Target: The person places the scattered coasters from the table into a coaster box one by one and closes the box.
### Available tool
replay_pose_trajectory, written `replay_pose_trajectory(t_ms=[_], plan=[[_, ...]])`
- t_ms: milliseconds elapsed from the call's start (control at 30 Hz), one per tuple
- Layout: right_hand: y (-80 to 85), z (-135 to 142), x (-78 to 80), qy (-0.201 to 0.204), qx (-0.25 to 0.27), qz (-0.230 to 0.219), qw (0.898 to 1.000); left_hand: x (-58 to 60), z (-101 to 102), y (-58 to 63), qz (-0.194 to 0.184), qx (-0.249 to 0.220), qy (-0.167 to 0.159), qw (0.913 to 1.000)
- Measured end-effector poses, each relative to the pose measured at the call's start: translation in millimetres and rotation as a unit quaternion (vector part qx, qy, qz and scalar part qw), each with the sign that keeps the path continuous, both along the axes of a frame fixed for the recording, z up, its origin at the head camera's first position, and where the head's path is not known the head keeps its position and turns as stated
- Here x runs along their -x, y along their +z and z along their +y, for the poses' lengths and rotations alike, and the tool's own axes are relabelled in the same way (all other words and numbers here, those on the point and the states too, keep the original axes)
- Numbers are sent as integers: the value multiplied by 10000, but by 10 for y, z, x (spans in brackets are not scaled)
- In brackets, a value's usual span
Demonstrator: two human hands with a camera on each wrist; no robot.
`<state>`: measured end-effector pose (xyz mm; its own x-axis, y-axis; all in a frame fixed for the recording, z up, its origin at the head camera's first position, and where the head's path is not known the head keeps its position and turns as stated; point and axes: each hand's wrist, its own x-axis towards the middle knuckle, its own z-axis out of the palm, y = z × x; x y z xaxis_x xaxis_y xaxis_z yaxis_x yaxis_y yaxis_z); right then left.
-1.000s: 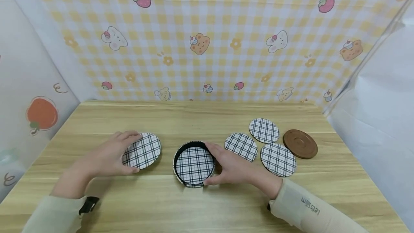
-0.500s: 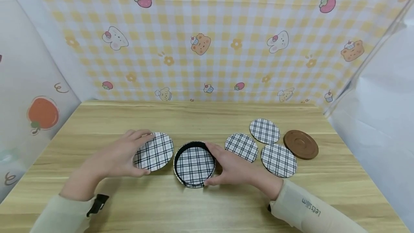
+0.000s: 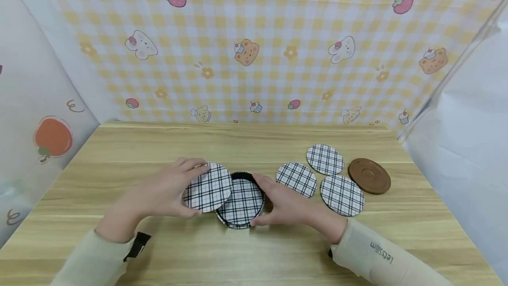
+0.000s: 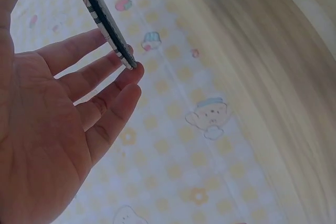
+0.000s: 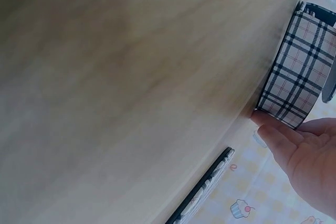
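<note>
In the head view my left hand (image 3: 168,191) holds a round plaid coaster (image 3: 210,189) by its edge, thumb near and fingers far. The coaster is above the left part of a round coaster holder (image 3: 242,174) and hides that part of its rim. A plaid disc (image 3: 247,200) shows inside the holder. My right hand (image 3: 283,202) grips the holder's right side. From the left wrist, the coaster (image 4: 107,24) appears edge-on against the fingers of the left hand (image 4: 58,103). The right wrist view shows the holder's plaid wall (image 5: 296,66) beside the right hand (image 5: 304,150).
Beyond my right hand lie three plaid coasters: a near-left one (image 3: 297,179), a far one (image 3: 325,159) and a right one (image 3: 342,195). A brown round disc (image 3: 369,175) lies to their right. A patterned cloth (image 3: 293,74) hangs behind the wooden table (image 3: 190,250).
The left hand has carried its coaster to the right, from beside the holder to above its left part. My right hand keeps its grip on the holder and stays in place.
</note>
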<state>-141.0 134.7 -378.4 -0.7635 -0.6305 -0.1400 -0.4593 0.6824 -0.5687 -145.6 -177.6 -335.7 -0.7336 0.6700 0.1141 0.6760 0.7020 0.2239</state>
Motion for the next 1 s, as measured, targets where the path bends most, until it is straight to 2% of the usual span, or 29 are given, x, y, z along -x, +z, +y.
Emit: replay_pose_trajectory(t_ms=[233, 633, 1000], plan=[[2, -10, 23, 63, -7, 53, 10000, 26, 135, -23, -26, 71, -106, 9999], [8, -3, 21, 98, 198, 83, 9997, 54, 386, -69, -473, 160, -379, 9980], [-2, 0, 13, 99, 257, 47, 9996, 54, 521, -110, -641, 356, -512, 9960]])
